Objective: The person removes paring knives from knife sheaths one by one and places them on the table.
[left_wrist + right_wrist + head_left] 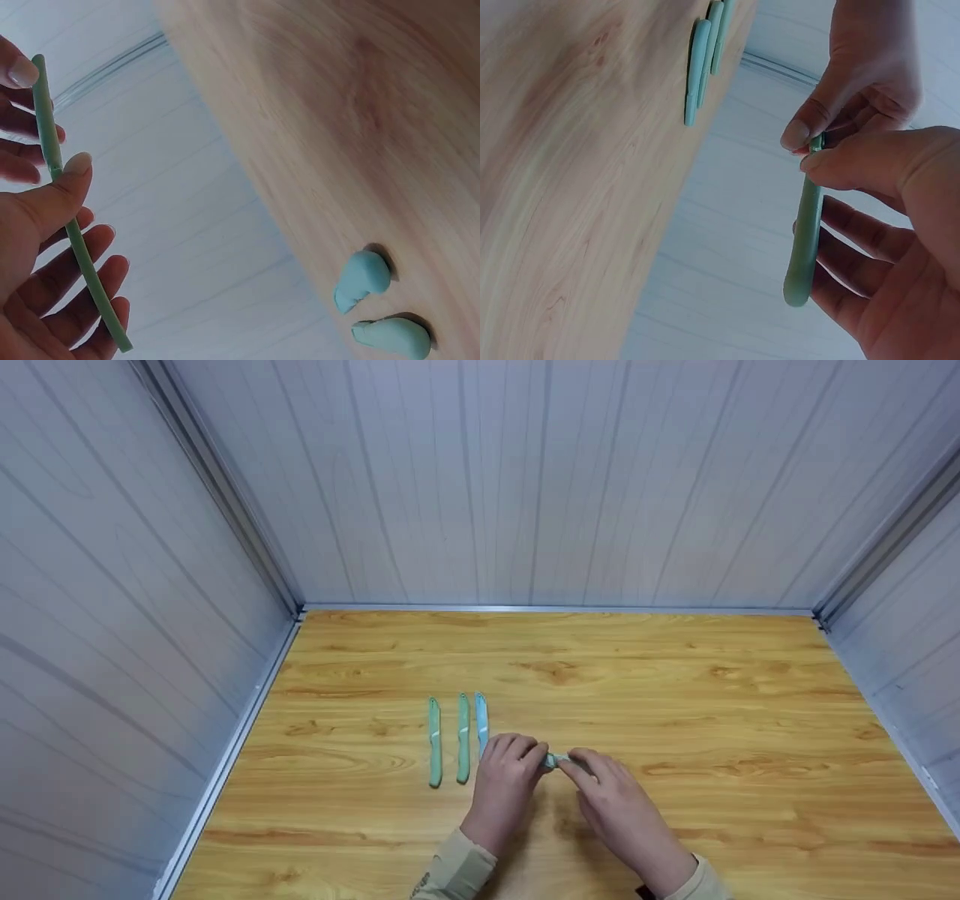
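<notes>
Both hands hold a slim light green knife (553, 761) with a sheathed blade, raised above the table. My left hand (504, 784) grips its flat sheathed end, the thumb pressed along the side in the left wrist view. At the other end, my right hand (619, 806) pinches the rounded handle (802, 255) near where it meets the sheath. Fingers cover the middle of the knife in the head view. Left of the hands lie a blue knife (481, 716), partly hidden behind the left hand, and two green knives, one nearer (463, 739) and one farther out (435, 744).
The lying knives are roughly parallel, handles toward the person, on a wood-grain table (712, 697). Pale panel walls (495, 487) enclose the table at the back and both sides, with metal strips along the edges.
</notes>
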Tool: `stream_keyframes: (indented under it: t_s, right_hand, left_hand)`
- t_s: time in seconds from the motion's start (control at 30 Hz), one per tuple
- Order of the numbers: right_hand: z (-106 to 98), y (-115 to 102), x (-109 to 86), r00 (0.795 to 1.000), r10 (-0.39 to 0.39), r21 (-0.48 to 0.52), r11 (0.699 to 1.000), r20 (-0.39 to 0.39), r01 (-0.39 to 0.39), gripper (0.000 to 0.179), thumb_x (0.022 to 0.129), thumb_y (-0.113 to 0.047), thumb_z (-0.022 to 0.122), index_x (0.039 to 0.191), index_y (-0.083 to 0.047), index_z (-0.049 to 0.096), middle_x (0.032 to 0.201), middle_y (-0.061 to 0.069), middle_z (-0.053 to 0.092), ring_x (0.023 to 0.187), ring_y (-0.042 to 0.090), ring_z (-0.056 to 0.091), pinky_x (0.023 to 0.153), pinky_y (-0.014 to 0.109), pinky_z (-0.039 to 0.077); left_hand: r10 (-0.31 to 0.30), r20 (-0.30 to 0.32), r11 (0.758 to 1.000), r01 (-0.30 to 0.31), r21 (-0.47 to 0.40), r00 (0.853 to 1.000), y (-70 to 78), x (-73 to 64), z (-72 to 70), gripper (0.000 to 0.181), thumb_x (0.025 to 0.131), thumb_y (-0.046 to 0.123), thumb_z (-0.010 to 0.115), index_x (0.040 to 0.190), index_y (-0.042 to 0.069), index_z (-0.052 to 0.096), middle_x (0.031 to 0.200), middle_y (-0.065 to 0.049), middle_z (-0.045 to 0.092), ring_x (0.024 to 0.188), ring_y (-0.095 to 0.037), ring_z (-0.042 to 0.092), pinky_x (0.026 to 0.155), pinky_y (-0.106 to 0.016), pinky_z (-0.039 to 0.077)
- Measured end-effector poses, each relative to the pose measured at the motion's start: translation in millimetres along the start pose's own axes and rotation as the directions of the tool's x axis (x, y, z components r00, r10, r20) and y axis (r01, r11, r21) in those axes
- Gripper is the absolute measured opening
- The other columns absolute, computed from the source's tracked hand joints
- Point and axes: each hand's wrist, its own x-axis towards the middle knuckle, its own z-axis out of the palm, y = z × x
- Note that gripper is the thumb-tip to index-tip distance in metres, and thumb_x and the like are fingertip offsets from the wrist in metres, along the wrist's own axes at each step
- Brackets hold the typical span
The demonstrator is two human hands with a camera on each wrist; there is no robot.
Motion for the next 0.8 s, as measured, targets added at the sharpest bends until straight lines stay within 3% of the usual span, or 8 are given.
stream_keyframes:
  t_s: [0.17,0.5,0.8]
  right_hand:
    - [1.2,-1.1,-0.9,1.0,0.017,-0.048,0.999,-0.006,-0.017,0.048,0.075,0.004,0.073,0.12,-0.008,0.063,0.115,0.013,0.057,0.099,0.027,0.059,0.085,0.041,0.05]
    - [4.2,-1.0,0.1,0.994,0.09,-0.049,0.994,-0.055,-0.093,0.04,0.076,0.009,0.07,0.114,-0.004,0.066,0.11,0.012,0.057,0.098,0.03,0.059,0.087,0.045,0.049]
    - [8.3,1.0,-0.6,0.984,0.166,-0.02,0.986,-0.059,-0.167,0.035,0.077,0.013,0.069,0.106,-0.007,0.067,0.104,0.007,0.056,0.094,0.025,0.058,0.084,0.04,0.049]
  left_hand:
    - [-0.039,-0.017,0.999,0.039,-0.022,0.999,6.8,0.2,-1.0,0.021,0.077,0.022,0.08,0.095,0.013,0.074,0.091,0.003,0.064,0.088,-0.016,0.058,0.085,-0.035,0.047]
    - [-0.155,0.05,0.985,0.158,-0.065,0.987,22.8,-0.6,-3.9,0.019,0.081,0.021,0.077,0.099,0.013,0.075,0.093,0.003,0.064,0.09,-0.015,0.057,0.086,-0.035,0.047]
    - [-0.136,0.029,0.99,0.137,-0.044,0.99,28.9,-3.7,-1.6,0.021,0.079,0.023,0.078,0.097,0.012,0.076,0.09,0.003,0.064,0.087,-0.015,0.058,0.083,-0.034,0.048]
